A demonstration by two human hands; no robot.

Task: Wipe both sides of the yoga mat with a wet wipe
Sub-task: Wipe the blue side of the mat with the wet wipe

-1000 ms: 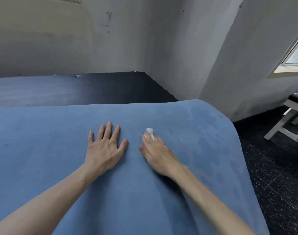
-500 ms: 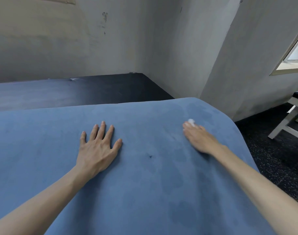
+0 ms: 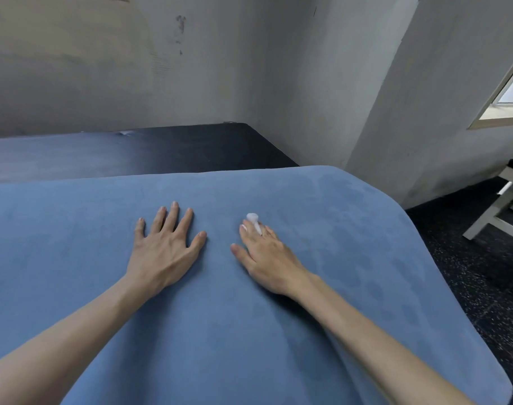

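Note:
A blue yoga mat [image 3: 74, 258] covers the near part of the view, draped over a raised surface, and falls away at its right edge. Darker damp patches mark its right side. My left hand [image 3: 164, 249] lies flat on the mat with its fingers spread and holds nothing. My right hand [image 3: 267, 258] presses on the mat just right of it, with a small white wet wipe [image 3: 253, 220] pinched between its fingers; most of the wipe is hidden under the hand.
Beyond the mat lies a dark flat surface [image 3: 161, 150] that runs to the grey walls. A dark speckled floor [image 3: 468, 273] is on the right, with a white-framed bench [image 3: 500, 211] at the edge and a window [image 3: 509, 92] above it.
My right hand swept right across the mat with the wipe, then came back left beside my left hand. My left hand stayed flat on the mat.

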